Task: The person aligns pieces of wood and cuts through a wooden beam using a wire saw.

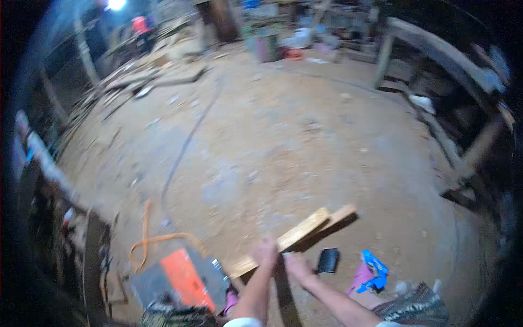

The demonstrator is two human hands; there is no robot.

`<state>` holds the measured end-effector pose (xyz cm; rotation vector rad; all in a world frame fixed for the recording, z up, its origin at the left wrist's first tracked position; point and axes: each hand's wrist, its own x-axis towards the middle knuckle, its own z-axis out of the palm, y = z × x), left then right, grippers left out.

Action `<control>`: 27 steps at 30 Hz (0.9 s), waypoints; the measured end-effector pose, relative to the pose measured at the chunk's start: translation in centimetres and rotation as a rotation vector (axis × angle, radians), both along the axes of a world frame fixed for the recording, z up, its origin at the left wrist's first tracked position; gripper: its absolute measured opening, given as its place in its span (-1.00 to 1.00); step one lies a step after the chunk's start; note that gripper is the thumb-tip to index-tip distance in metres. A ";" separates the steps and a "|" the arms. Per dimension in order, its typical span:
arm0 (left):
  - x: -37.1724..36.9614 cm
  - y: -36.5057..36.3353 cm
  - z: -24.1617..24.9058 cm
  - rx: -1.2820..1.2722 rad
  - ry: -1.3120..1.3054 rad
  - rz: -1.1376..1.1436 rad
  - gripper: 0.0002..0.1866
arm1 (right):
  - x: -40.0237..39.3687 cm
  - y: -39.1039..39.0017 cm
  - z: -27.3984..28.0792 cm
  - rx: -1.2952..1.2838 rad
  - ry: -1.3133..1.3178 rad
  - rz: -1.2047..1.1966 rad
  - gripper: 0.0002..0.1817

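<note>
Wood strip — left hand clamped on it; right hand just beside — grip unclear.

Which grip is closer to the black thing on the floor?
Right: the right grip is just beside the black thing; the left grip is farther off, at the wood.

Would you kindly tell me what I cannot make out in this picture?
In the head view:
Left hand: blur hides whether it grips the pale wooden strip.
Right hand: blur hides what, if anything, it holds.
Black object: too blurred to identify.
Red shape: too small and blurred.
</note>
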<state>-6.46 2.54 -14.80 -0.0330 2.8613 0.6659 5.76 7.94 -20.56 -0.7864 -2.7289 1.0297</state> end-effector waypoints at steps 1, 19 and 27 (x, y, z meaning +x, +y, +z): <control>0.1 -0.4 0.6 0.009 0.059 -0.107 -0.48 | 0.9 0.2 1.0 0.085 -0.120 0.045 -0.63; -0.9 -0.2 -2.4 -0.101 0.060 -0.113 -0.49 | 2.9 -0.3 5.7 0.179 -0.219 0.006 -0.63; -0.8 -0.5 -0.1 -0.074 -0.032 -0.161 -0.50 | 0.5 0.1 4.5 0.173 -0.276 0.011 -0.55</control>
